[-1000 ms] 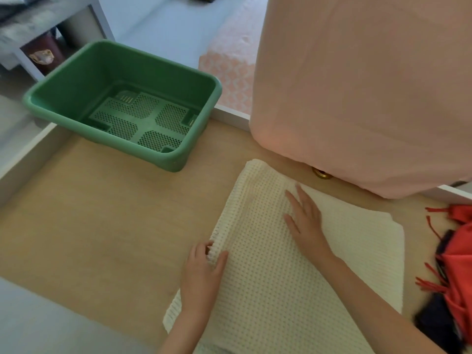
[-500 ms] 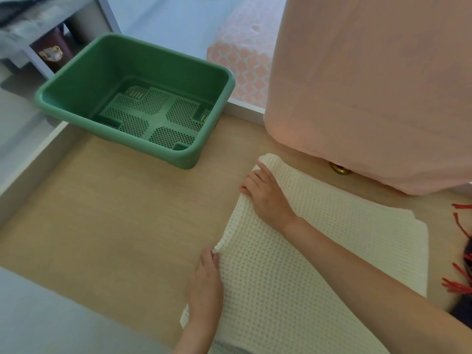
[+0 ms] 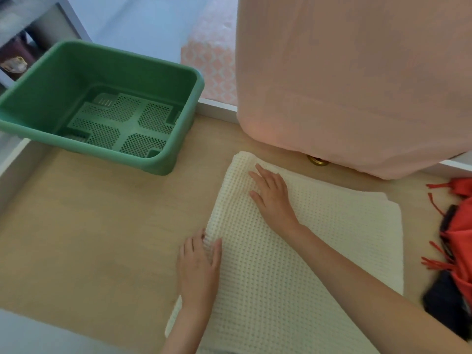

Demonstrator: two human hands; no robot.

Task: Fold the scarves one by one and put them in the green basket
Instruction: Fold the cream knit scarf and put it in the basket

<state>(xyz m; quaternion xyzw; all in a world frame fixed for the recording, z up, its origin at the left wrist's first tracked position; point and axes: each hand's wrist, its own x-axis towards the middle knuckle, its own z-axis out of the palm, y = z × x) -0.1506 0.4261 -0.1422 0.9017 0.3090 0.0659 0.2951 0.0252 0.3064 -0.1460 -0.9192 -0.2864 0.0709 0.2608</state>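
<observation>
Cream waffle-knit scarf [image 3: 293, 251] on pale wooden worktop [image 3: 102, 226]: left grip [image 3: 199, 267] pinches its edge for folding, flat-fingered right grip [image 3: 270, 198] pins it.

Pink cloth [image 3: 357, 85] mostly hides a brass object [image 3: 317, 160]; right edge crops red scarf [image 3: 459, 241].

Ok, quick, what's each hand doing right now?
Left hand: at the left edge of the cream scarf; grip cannot be told.
Right hand: open, flat on the scarf.

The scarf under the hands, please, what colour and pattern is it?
Cream waffle-weave scarf, clearest in the head view.
</observation>
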